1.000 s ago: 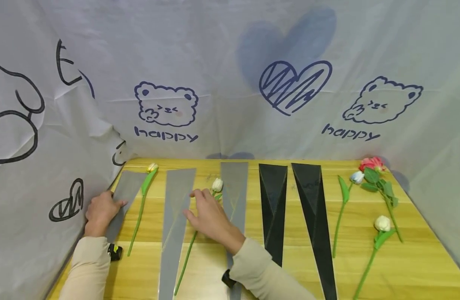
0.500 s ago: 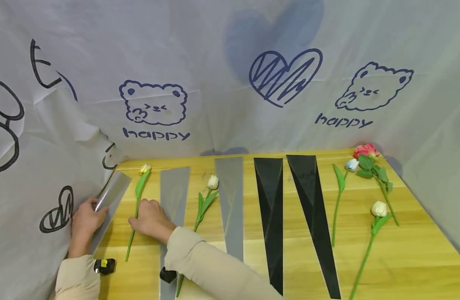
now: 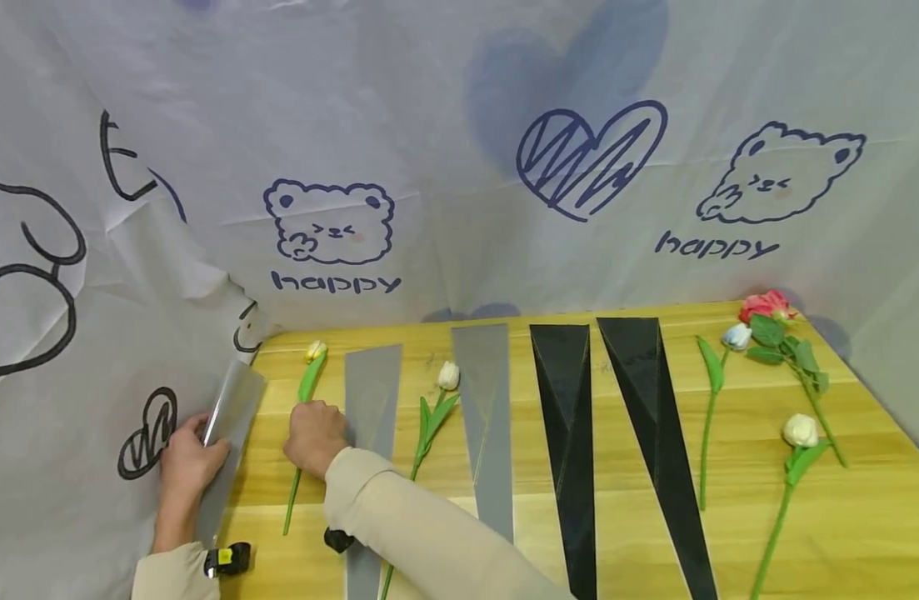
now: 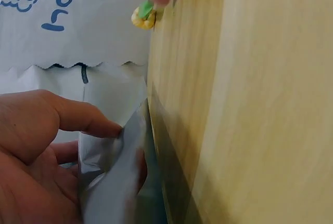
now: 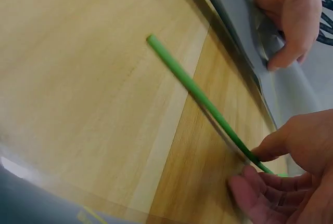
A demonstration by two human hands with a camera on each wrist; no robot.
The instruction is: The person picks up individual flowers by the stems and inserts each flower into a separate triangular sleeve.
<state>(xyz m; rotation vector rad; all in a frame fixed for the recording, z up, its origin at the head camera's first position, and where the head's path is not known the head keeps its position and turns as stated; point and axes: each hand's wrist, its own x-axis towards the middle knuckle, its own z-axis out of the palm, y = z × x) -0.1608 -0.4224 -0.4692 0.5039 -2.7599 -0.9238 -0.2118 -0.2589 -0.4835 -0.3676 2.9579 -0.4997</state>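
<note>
Two items in hand, worktop [image 3: 864, 533] left side

Left hand [image 3: 192, 460]: fingers pinching grey sleeve [image 3: 238, 408], along left edge. Right hand [image 3: 317, 435]: fingers pinching yellow tulip [image 3: 311, 379] by stem [image 5: 190, 84], bloom [image 3: 317, 350] toward far-left corner. Advised: light pinch, sleeve uncreased.

Head view: wide, farthest back, facing forward and down across the worktop [image 3: 631, 533] to the cloth [image 3: 444, 83]. Left wrist view: low, close beside the left hand [image 4: 34, 130], turned sideways, so the lettering [image 4: 53, 27] stands on end. Right wrist view: close, angled down at the stem [image 5: 195, 89], right hand [image 5: 304, 151] lower right. Head and left wrist share the yellow flower [image 4: 141, 20]; both wrists share the grey sheet [image 4: 117, 182]. Right wrist's lower-left corner blurred, perhaps a second sheet [image 5: 31, 198].
</note>
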